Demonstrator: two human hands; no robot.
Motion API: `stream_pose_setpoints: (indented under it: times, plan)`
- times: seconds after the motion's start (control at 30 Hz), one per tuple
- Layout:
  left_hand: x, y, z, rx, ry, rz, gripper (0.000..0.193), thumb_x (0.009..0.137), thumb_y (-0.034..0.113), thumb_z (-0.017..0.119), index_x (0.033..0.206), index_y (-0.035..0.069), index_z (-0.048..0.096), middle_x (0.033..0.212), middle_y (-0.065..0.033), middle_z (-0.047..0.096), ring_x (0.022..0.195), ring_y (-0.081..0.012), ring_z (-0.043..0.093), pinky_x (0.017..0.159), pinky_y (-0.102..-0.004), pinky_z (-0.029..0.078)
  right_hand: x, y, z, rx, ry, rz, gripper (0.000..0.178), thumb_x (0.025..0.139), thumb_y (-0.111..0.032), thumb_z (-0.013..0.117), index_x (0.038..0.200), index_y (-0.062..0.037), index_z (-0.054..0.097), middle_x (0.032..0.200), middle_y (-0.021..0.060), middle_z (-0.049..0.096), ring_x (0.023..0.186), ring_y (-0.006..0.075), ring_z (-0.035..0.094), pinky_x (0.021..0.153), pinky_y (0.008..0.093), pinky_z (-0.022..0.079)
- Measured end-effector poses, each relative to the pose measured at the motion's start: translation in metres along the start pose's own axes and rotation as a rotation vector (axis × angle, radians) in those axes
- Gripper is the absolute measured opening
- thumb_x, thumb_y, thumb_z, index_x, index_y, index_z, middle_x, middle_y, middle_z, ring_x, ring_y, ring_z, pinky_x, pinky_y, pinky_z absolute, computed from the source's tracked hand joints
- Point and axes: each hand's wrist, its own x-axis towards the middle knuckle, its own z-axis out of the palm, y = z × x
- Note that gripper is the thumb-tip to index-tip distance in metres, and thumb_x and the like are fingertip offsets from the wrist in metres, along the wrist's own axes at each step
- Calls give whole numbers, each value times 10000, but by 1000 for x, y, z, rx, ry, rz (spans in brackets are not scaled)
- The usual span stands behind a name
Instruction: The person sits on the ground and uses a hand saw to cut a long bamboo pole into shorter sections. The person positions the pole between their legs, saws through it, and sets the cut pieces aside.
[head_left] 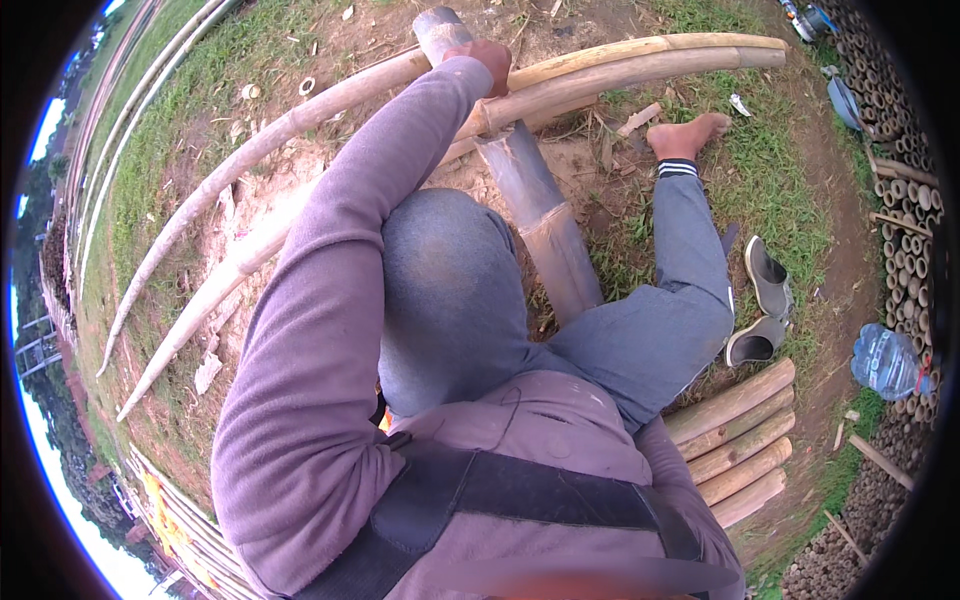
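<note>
My left hand (pixel 485 62) reaches far ahead and closes over a bamboo pole (pixel 380 80), beside the place where it crosses a thick grey bamboo log (pixel 530 185). That log runs back from the far end toward my lap, between my legs. Next to my hand, more long bamboo poles (pixel 640 70) lie across the log and stretch to the right. Another pale pole (pixel 210 305) slopes down to the left, passing behind my left sleeve. Of my right arm only the sleeve (pixel 668 455) shows, going down behind my leg; its hand is hidden.
My bare foot (pixel 690 135) rests on the grass at right. Nearby are a pair of slip-on shoes (pixel 768 300), several cut bamboo pieces (pixel 735 430), a clear plastic jug (pixel 887 362) and stacked bamboo (pixel 905 265). Long poles (pixel 125 125) lie at far left. Wood chips litter the ground.
</note>
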Motion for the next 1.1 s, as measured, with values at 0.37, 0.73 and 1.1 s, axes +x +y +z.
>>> stream_pose_setpoints:
  times: [0.37,0.73,1.1]
  plan:
    - [10,-5,2,15,19,26,456,908,384,841,1285,137,773,1313,-84,758,1228,-309,722,995,-509,588,-391,-279,-397,-935,169,257,246,1003,-182,659,1197,-31,643,938,31,657,799,146,607,671,322,495]
    - [29,3,6,100,10,35,521,860,441,875,1264,129,774,1310,-94,745,1258,-360,688,998,-647,533,-309,-509,-211,-868,-381,140,304,953,-182,667,1201,-25,587,870,30,603,716,82,551,616,246,443]
    - [26,12,-15,249,-54,24,504,866,464,817,1297,207,762,1265,-43,764,1208,-282,714,963,-496,567,-352,-439,-119,-800,-790,-133,375,877,-222,816,1114,15,648,871,85,656,727,197,596,691,344,491]
